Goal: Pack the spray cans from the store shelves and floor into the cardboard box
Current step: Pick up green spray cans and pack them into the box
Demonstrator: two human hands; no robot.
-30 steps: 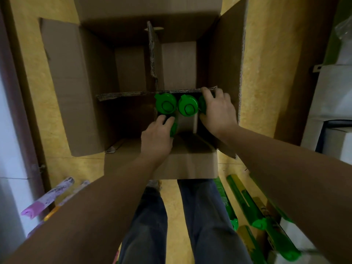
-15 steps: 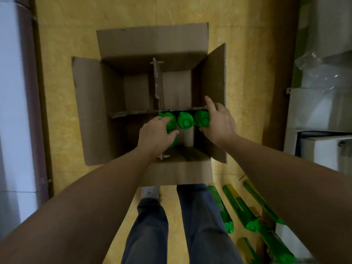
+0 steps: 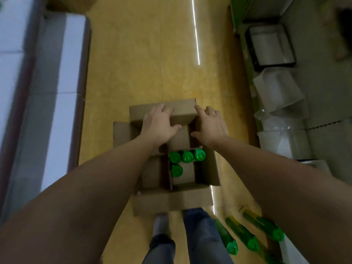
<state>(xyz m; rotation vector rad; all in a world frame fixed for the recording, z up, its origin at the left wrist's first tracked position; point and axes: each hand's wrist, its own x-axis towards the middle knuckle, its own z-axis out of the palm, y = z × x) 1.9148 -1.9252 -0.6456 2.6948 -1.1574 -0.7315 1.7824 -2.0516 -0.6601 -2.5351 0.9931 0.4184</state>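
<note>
While the left hand's fingers (image 3: 162,109) are lying spread and flat on the far flap (image 3: 183,111), the thumb is sticking out sideways over the opening, and the left hand (image 3: 159,125) is pressing rather than gripping. The right hand (image 3: 210,126) is resting over the top of the upright right flap (image 3: 199,128), its fingers straight and close together and pointing away from the body, its thumb reaching to the flap's inner side. Neither hand is holding a can.

Just nearer than both wrists, the cardboard box (image 3: 171,203) is sitting open on the yellow floor (image 3: 133,63). A row of three cans (image 3: 187,156) is standing upright against the cross divider (image 3: 190,150), green caps up. A fourth can (image 3: 176,170) is standing just beside that row on its near side, leaving most of the compartment unfilled.

Further back, the loose cans (image 3: 242,234) are lying on the floor beside the person's right leg (image 3: 202,235), behind the hands and well apart from them. They are lying flat, their long axes running diagonally, caps toward the near right. By my judgement the right hand is sitting nearer to them, so it is looking like the one to draw back and down. A grasp across the body of a can should be suiting that slant.
</note>
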